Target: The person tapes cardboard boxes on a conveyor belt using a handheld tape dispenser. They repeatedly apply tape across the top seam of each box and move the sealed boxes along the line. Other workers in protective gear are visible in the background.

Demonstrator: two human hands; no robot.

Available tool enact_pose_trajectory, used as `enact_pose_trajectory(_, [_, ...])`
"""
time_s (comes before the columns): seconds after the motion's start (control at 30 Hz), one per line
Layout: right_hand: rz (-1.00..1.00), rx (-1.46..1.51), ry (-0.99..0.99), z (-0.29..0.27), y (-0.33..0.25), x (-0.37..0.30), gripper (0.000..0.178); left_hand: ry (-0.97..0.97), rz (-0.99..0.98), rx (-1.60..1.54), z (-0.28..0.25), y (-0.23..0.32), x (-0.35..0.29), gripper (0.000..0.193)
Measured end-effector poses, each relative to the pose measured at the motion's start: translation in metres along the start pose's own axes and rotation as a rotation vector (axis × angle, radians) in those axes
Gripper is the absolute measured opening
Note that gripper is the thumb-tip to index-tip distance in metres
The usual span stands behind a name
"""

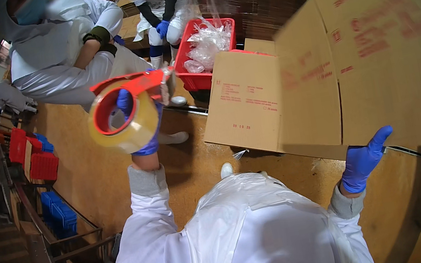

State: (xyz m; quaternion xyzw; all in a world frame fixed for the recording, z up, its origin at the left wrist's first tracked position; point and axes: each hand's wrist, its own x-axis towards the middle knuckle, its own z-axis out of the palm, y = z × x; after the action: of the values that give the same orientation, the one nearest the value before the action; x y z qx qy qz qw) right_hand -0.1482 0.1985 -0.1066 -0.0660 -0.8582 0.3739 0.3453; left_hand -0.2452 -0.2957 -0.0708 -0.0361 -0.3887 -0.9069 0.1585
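My left grip (151, 142) is closed on one red handheld tape dispenser (144, 83) with one roll of clear yellowish tape (144, 114), raised left of the box. My right grip (362, 166) is by the lower edge of one brown red-printed cardboard box (309, 106); I cannot tell whether it holds on. One red plastic crate (195, 81) stands behind.

Red lettering (248, 98) and small digits (241, 127) on the cardboard box (317, 105)
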Motion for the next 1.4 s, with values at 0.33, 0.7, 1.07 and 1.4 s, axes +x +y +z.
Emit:
enact_pose_trajectory(0.33, [1.295, 0.858, -1.013, 0.024, 0.062, -0.105, 0.049, -0.392, -0.249, 0.516, 0.01, -0.079, -0.029, 0.048])
enact_pose_trajectory(0.7, [-0.27, -0.43, -0.958, 0.117, 0.002, -0.082, 0.125, -0.805, -0.123, 0.638, 0.091, -0.224, 0.054, 0.03])
enact_pose_trajectory(1.07, [-0.234, -0.502, -0.975, 0.117, -0.006, -0.085, 0.11, -0.739, -0.75, 0.671, 0.026, -0.204, -0.056, 0.026])
enact_pose_trajectory(1.4, [-0.248, -0.46, -0.941, 0.121, -0.008, -0.083, 0.105, -0.617, -0.718, 0.545, 0.073, -0.233, 0.054, 0.03])
